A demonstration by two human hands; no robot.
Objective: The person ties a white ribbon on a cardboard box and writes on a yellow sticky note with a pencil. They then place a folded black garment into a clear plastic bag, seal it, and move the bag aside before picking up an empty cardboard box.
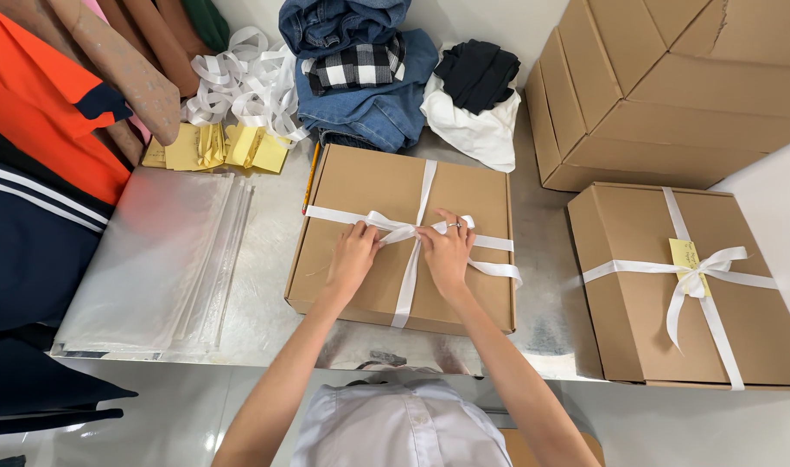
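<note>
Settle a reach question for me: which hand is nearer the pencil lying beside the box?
Left. The left hand is on the ribbon, toward the pencil; the right hand sits farther away.

Centre box (360,199): plain kraft brown.
Ribbon on centre box (407,281): white, unpatterned.
Tied box at right (624,233): kraft brown, crossed by white ribbon (715,324); yellow tag (685,255) sat at the bow.
Stacked cartons (672,86): same brown.
Loose ribbon heap (248,82): white.
Paper tags (196,147): yellow.
Pencil (311,177): yellow-orange.
Folded jeans (373,108): blue denim.
Checked cloth (356,65): black-and-white plaid.
Dark garment (477,73): black, on white cloth (477,134).
Plastic bags (153,259): clear.
Hanging shirt (41,112): orange with navy trim.
Lower garment (23,251): navy with white stripes.
Table (265,259): silver-grey metal.
Wearer's shirt (399,428): pale blue-white.
</note>
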